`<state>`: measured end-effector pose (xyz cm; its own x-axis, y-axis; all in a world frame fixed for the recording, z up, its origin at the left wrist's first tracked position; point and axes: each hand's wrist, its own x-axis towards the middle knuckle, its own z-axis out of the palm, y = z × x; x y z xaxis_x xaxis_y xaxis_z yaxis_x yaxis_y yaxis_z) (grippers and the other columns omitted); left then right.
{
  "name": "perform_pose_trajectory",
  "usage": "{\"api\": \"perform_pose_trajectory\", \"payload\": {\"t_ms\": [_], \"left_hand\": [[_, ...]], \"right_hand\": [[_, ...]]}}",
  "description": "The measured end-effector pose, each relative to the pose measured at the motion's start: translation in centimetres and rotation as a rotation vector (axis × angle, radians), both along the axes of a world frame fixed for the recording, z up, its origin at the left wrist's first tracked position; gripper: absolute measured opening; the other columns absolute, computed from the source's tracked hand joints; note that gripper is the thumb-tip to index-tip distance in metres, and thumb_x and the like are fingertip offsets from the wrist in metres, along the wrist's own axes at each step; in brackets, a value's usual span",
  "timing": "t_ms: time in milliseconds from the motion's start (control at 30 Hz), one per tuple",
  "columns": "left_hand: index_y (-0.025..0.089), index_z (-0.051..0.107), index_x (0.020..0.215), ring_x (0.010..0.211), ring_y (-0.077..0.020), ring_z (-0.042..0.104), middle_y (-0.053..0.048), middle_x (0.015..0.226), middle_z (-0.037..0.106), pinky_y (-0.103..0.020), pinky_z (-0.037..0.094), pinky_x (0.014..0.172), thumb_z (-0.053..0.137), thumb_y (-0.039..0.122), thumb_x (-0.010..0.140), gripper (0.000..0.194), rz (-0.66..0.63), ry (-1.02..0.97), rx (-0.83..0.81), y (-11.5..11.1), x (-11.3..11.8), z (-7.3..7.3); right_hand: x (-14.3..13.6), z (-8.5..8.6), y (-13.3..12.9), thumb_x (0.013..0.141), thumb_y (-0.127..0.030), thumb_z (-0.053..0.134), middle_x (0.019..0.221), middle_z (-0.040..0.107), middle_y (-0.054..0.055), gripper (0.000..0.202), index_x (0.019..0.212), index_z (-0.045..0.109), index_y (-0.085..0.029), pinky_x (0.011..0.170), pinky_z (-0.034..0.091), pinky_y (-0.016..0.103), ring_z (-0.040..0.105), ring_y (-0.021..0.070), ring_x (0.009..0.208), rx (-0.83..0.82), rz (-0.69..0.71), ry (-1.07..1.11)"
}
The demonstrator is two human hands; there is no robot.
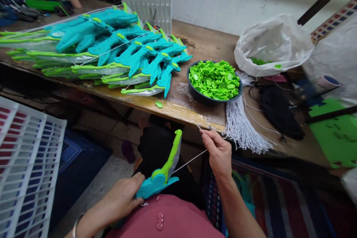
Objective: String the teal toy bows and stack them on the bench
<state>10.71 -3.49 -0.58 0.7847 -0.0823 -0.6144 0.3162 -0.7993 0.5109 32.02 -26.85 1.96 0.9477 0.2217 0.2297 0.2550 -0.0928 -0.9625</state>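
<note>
Near my lap, my left hand [126, 195] is closed round the teal body of a toy bow [157, 184], whose single visible green limb points up and away. A white string [191, 161] runs from the bow to my right hand [217, 148], which pinches it between thumb and fingers below the table edge. Similar teal and green bows [111, 44] lie piled on the table's left. A dark bowl [206, 100] holds small green pieces [214, 80]. White strings [244, 122] hang over the table edge beside it.
One loose green piece [158, 104] lies near the edge of the wooden table [206, 39]. A white bag [264, 50] with green pieces stands at the back right. Left of me is a white plastic crate [33, 148]; a black cloth-like item [281, 111] lies right.
</note>
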Motion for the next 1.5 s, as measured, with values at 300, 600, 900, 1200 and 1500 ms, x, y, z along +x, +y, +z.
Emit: {"api": "perform_pose_trajectory", "payload": {"t_ms": [300,600,900,1200,1500], "left_hand": [[0.021,0.058,0.107,0.108,-0.0323,0.068,-0.013,0.116,0.069,-0.041,0.046,0.091,0.052,0.021,0.084,0.023,-0.015,0.023,0.077,-1.4,-0.7,-0.1],[0.021,0.057,0.102,0.101,-0.0315,0.069,-0.011,0.105,0.070,-0.040,0.045,0.085,0.049,0.022,0.087,0.017,-0.027,0.013,0.077,-1.3,-0.6,0.1],[0.020,0.057,0.106,0.102,-0.0319,0.069,-0.012,0.105,0.071,-0.040,0.045,0.086,0.048,0.020,0.088,0.021,-0.028,0.008,0.069,-1.2,-0.8,-0.1],[0.019,0.059,0.109,0.108,-0.0333,0.068,-0.013,0.115,0.070,-0.043,0.046,0.090,0.049,0.017,0.084,0.027,0.003,0.023,0.068,-1.9,-0.6,0.6],[0.019,0.062,0.111,0.107,-0.0306,0.067,-0.011,0.114,0.070,-0.044,0.048,0.095,0.051,0.011,0.085,0.029,0.019,-0.136,-0.034,-3.1,0.6,1.4]], "right_hand": [[-1.6,0.9,0.7,0.096,-0.022,0.064,0.079,0.073,0.001,0.012,0.097,0.076,-0.024,0.062,0.051,0.030,0.065,0.0164,0.064,-0.295,0.032,-0.375],[-2.1,0.3,1.0,0.095,-0.009,0.055,0.068,0.053,-0.002,0.013,0.090,0.059,-0.020,0.059,0.039,0.029,0.051,0.0134,0.059,-0.523,0.030,-0.722],[-2.4,-0.3,0.9,0.096,-0.008,0.055,0.069,0.054,-0.001,0.013,0.092,0.058,-0.020,0.060,0.040,0.029,0.052,0.0139,0.061,-0.566,0.009,-0.763],[-3.0,-0.3,2.4,0.100,-0.016,0.053,0.099,0.065,0.011,0.011,0.101,0.063,-0.015,0.075,0.052,0.032,0.061,0.0217,0.091,-0.724,-0.003,-0.760],[-0.7,-0.5,2.4,0.105,-0.019,0.042,0.090,0.065,0.007,0.021,0.099,0.062,-0.017,0.069,0.048,0.031,0.062,0.0209,0.081,-0.986,0.143,-0.694]]}}
